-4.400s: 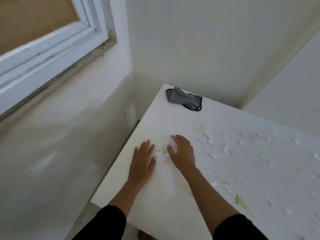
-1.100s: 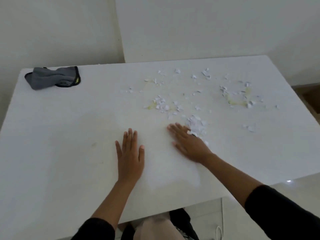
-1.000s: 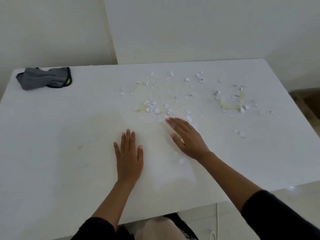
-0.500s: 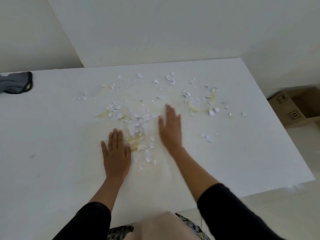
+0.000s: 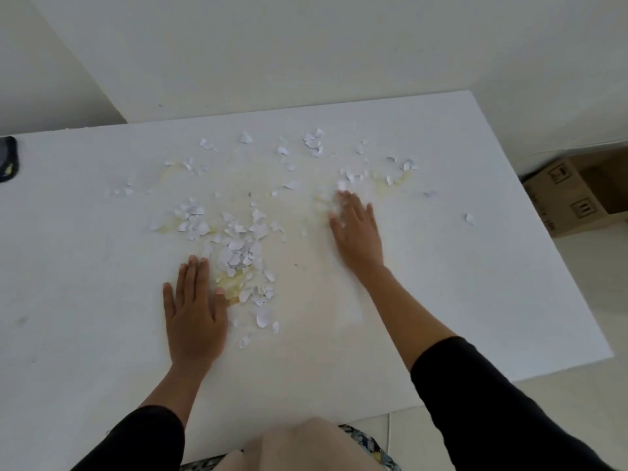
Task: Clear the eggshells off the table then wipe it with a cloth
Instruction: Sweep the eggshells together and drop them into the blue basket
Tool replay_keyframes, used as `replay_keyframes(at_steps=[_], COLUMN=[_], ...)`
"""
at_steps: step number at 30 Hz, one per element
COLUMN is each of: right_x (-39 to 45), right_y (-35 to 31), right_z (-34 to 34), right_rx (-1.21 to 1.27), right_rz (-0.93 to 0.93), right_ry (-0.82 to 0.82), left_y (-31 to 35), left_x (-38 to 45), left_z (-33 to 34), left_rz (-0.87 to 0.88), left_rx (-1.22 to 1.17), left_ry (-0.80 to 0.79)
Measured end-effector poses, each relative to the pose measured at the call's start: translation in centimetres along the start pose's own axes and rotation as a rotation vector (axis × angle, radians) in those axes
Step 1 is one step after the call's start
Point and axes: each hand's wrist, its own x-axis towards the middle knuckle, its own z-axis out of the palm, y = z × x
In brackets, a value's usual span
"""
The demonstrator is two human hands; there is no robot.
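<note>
White eggshell bits lie scattered over the white table (image 5: 475,283), with yellowish egg smears among them. The thickest heap of eggshells (image 5: 238,253) sits just right of my left hand (image 5: 193,311), which rests flat, palm down, holding nothing. My right hand (image 5: 356,229) lies flat farther right and back, its fingertips touching a few shells near a yellow smear (image 5: 384,185). More shells (image 5: 312,142) are strewn toward the far edge. Only a dark edge of the grey cloth (image 5: 7,158) shows at the left border.
A cardboard box (image 5: 577,195) stands on the floor beyond the table's right end. Pale walls rise behind the far edge. My knee (image 5: 306,447) shows below the near table edge.
The view swung right, so the cloth slid almost out of sight. My right hand moved right and away from the heap to the shells farther right. The left hand stayed flat beside the heap.
</note>
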Motion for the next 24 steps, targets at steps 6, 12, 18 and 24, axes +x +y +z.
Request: replay_keyframes(at_steps=[6,12,18,24], right_x=[7.4,10.4,3.6,9.0], right_y=[6.1,6.7,-2.7,4.0], right_z=[-5.0,-3.2,1.3,-4.0], right_rx=[0.096,-0.058,0.028,0.183], right_rz=[0.327,0.338,-0.425,0.024], right_ry=[0.254,-0.038,-0.24,0.142], left_y=[0.2,0.3,0.4,0.3], left_x=[0.1,0.0,-0.1,0.0], left_z=[-0.2,-0.3,-0.3,-0.3], left_rz=[0.001,-0.013,-0.016,-0.023], left_rx=[0.024,0.042,0.028,0.04], left_ry=[-0.018,-0.021,0.001,-0.021])
